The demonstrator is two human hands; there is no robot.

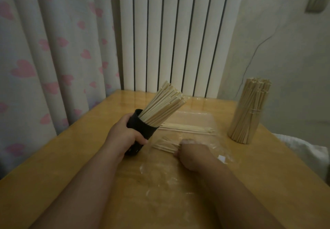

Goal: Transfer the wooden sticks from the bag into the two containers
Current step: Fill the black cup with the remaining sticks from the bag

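A left hand (125, 136) grips the tilted black container (141, 130), already crowded with wooden sticks (164, 104), on the table (80, 148). Inside the clear bag (196, 120) lying flat beside it, the right hand (192, 155) curls its fingers over a small bunch (166, 146), with another thin row (187, 130) beyond. Far right, the second container (248, 114) stands upright and looks full; seemingly only those few sticks remain.

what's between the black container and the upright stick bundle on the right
In the head view, the clear bag lies there flat, with loose sticks inside.
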